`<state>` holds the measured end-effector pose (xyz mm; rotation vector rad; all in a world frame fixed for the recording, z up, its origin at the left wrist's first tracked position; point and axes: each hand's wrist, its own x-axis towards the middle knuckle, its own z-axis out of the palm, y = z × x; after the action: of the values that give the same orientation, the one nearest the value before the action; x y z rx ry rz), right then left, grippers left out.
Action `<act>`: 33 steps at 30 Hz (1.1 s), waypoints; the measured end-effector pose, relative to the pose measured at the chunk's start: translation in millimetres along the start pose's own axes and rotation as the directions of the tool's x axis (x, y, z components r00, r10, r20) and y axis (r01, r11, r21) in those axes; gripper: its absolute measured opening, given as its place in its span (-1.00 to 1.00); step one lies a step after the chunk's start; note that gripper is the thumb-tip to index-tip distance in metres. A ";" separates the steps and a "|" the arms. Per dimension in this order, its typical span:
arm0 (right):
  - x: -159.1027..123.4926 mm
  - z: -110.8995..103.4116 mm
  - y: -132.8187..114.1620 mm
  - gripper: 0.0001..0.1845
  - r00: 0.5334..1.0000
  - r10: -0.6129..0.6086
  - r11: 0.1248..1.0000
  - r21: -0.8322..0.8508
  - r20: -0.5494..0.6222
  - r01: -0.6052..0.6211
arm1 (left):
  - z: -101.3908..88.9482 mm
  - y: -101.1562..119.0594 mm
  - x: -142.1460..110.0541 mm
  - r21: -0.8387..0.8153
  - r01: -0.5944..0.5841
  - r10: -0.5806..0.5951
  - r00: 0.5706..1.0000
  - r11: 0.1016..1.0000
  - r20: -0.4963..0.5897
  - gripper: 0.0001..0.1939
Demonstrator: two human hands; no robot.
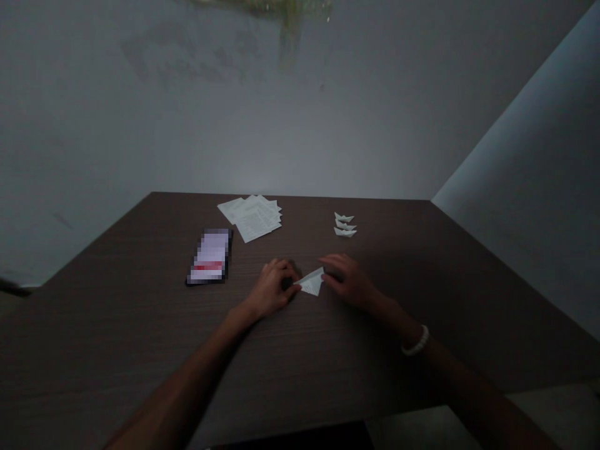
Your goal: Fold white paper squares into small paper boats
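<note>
A small folded paper point(312, 282), white with printed lines and roughly triangular, is between my two hands over the middle of the table. My left hand point(274, 286) pinches its left corner between thumb and fingers. On the other side, my right hand point(347, 280) has its thumb and fingers at the paper's right corner, and they look closed on it. A pale bracelet point(415, 342) circles my right wrist. Beyond my right hand, three small folded paper boats point(345, 234) sit in a column, one behind another.
Several printed paper sheets point(257, 219) lie fanned out and overlapping at the back left. A phone point(210, 256) with a lit, blurred screen lies left of my left hand. The dark wooden table point(140, 312) meets a grey wall point(300, 137) at its far edge.
</note>
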<state>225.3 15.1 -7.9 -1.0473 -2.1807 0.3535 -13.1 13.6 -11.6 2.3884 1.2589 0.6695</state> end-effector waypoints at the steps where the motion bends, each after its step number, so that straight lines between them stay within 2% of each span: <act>1: 1.8 -1.1 1.9 -0.61 0.999 0.033 0.999 0.005 0.029 -0.033 | 0.0 -0.2 0.4 -0.008 -0.002 0.002 1.000 1.000 0.007 -0.92; 5: 7.2 0.7 2.9 -0.73 0.979 0.120 0.992 0.020 0.167 -0.125 | 0.0 -0.7 1.0 -0.042 -0.010 0.011 1.000 0.999 0.004 -0.94; 8: 8.8 5.5 0.0 -0.77 0.964 0.169 0.979 0.077 0.206 -0.188 | -0.3 2.3 -1.5 -0.033 -0.018 0.013 0.992 0.999 -0.126 -0.91; 10: 9.0 8.8 -1.7 -0.77 0.951 0.240 0.954 0.135 0.196 -0.268 | -0.8 6.9 -4.4 0.014 -0.062 0.064 0.973 0.998 -0.223 -0.80; 11: 8.9 10.1 -2.3 -0.77 0.941 0.281 0.933 0.175 0.191 -0.314 | -0.9 9.6 -5.8 0.049 -0.115 0.123 0.968 0.992 -0.219 -0.71; 14: 8.7 12.5 -4.0 -0.77 0.897 0.395 0.841 0.313 0.199 -0.440 | 0.2 16.1 -8.7 0.127 -0.268 0.281 0.954 0.955 -0.104 -0.55; 16: 8.8 12.7 -5.9 -0.75 0.875 0.431 0.801 0.353 0.219 -0.483 | 2.1 16.7 -9.1 0.170 -0.307 0.321 0.945 0.936 -0.059 -0.66; 18: 9.1 12.3 -8.4 -0.73 0.870 0.426 0.803 0.338 0.249 -0.491 | 3.9 14.4 -8.7 0.204 -0.314 0.329 0.943 0.927 -0.044 -0.77; 20: 9.0 10.9 -10.6 -0.74 0.886 0.396 0.831 0.318 0.240 -0.457 | 4.9 10.8 -8.5 0.223 -0.307 0.321 0.947 0.925 -0.028 -0.77; 24: 4.0 2.1 -10.9 -0.79 0.948 0.308 0.904 0.284 0.081 -0.318 | 4.7 5.1 -9.0 0.251 -0.278 0.285 0.958 0.927 0.007 -0.72; 25: 1.6 -1.2 -10.1 -0.80 0.967 0.246 0.932 0.258 0.066 -0.254 | 4.6 4.5 -9.2 0.255 -0.268 0.275 0.961 0.929 0.009 -0.70; 27: -4.0 -7.6 -8.4 -0.78 0.994 0.046 0.978 0.200 0.095 -0.065 | 5.0 4.2 -9.1 0.262 -0.249 0.254 0.967 0.932 0.017 -0.69; 30: -11.1 -11.4 -7.5 -0.72 0.991 -0.105 0.994 0.050 0.089 0.101 | 6.0 5.7 -8.1 0.260 -0.237 0.232 0.971 0.936 0.051 -0.70; 33: -13.6 -7.5 -8.3 -0.82 0.986 -0.141 0.983 -0.105 0.091 0.150 | 6.0 8.0 -6.8 0.229 -0.241 0.227 0.970 0.943 0.085 -0.72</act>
<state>231.6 -1.0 -4.6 -0.9397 -2.3598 0.2136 -7.7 3.0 -14.1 2.7650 1.0947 0.5363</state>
